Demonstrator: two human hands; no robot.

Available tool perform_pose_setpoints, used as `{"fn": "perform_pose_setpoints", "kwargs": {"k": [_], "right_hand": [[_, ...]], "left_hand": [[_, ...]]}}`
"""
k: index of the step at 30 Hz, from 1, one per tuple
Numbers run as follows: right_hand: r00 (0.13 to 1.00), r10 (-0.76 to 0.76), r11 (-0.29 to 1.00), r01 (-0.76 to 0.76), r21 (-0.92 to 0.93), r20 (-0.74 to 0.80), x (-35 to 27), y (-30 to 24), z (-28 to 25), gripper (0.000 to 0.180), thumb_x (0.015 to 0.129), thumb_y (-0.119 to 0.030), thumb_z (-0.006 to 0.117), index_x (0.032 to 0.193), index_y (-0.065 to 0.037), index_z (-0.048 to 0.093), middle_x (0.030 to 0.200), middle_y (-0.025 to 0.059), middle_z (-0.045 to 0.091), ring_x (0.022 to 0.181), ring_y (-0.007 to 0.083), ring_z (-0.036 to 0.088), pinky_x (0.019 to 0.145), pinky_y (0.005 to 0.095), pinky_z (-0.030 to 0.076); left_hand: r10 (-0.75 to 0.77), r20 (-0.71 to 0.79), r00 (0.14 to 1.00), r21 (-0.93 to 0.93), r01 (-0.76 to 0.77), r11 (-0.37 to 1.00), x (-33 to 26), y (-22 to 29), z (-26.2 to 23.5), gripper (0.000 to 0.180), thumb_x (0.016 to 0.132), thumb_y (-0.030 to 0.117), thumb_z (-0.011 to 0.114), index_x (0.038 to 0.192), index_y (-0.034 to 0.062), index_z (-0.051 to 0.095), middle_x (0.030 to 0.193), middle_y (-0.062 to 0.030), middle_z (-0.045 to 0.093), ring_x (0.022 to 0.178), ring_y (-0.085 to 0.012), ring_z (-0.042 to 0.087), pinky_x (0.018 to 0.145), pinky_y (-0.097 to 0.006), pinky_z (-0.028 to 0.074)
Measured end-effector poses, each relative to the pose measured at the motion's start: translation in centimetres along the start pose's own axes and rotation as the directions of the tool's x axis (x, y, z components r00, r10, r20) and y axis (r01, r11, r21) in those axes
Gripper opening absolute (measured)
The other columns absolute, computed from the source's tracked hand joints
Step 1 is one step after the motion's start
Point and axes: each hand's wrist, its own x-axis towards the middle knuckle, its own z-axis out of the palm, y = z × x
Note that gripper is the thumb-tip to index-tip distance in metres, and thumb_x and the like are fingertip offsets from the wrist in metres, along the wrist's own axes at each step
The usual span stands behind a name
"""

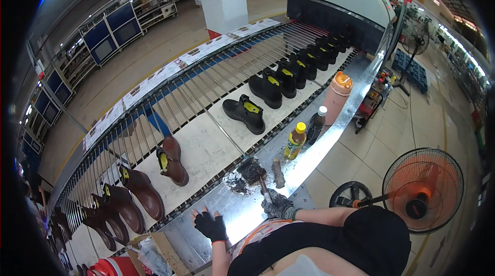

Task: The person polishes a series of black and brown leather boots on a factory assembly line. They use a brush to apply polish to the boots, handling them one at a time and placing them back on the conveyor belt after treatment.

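Observation:
My right hand (279, 206), in a grey knit glove, is closed around the slim handle of a brush (263, 185). The brush's far end meets a dark, sticky-looking lump (251, 169) on the metal ledge (234, 211); bristles cannot be told from the dark smears around it. My left hand (210, 226), in a black fingerless glove, lies open with fingers spread at the ledge's edge beside the conveyor. Beyond my right hand lies a short, dirty, brownish roll (278, 173). Nearest my left hand on the belt stand brown ankle boots (143, 192).
A rod conveyor carries a brown boot (173, 160) and black boots (246, 114) toward a hooded machine (340, 5). A yellow-capped bottle (295, 141), dark bottle (316, 125) and pink tumbler (339, 98) stand on the ledge. A fan (423, 191) is right; a cardboard box (160, 255) is lower left.

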Motion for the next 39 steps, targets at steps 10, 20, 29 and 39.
{"fn": "perform_pose_setpoints", "kwargs": {"k": [10,20,29,39], "right_hand": [[0.998,0.061,0.993,-0.063,0.096,0.030,-0.6,-1.3,-0.3,0.045,0.078,-0.028,0.059,0.115,-0.005,0.048,0.075,0.0115,0.060,0.068,0.0236,0.060,0.064,0.0368,0.049],[0.997,0.077,0.997,-0.077,-0.014,0.017,-0.8,-2.2,-0.9,0.044,0.079,-0.026,0.058,0.116,-0.007,0.046,0.077,0.0102,0.059,0.071,0.0227,0.059,0.066,0.0359,0.048],[0.978,0.121,0.830,-0.194,0.523,0.170,0.0,-1.2,0.2,0.017,0.095,-0.028,0.047,0.107,-0.018,0.040,0.063,-0.0007,0.046,0.050,0.0082,0.044,0.039,0.0237,0.035],[0.958,0.275,0.846,-0.282,0.453,0.082,-1.0,-4.1,0.6,0.038,0.086,0.003,0.048,0.117,-0.017,0.035,0.070,0.0056,0.050,0.051,0.0136,0.050,0.037,0.0267,0.040]], "left_hand": [[0.008,-0.001,1.000,-0.008,-0.008,1.000,0.0,-0.2,0.2,0.058,0.074,0.032,0.064,0.127,0.0112,0.051,0.145,-0.0237,0.024,0.133,-0.0401,0.023,0.107,-0.052,0.018],[0.017,-0.005,1.000,0.012,-0.016,1.000,0.0,0.4,0.1,0.057,0.074,0.032,0.064,0.126,0.0113,0.051,0.144,-0.0239,0.025,0.132,-0.0399,0.024,0.106,-0.053,0.018],[0.209,-0.319,0.925,0.009,-0.218,0.976,-0.3,-2.8,4.2,0.051,0.073,0.035,0.064,0.119,0.0121,0.057,0.132,-0.0237,0.040,0.123,-0.0415,0.036,0.100,-0.054,0.026],[0.064,-0.132,0.989,-0.050,-0.072,0.996,-0.5,-1.3,2.2,0.057,0.079,0.042,0.060,0.129,0.0170,0.048,0.140,-0.0251,0.030,0.129,-0.0430,0.028,0.105,-0.054,0.020]]}}
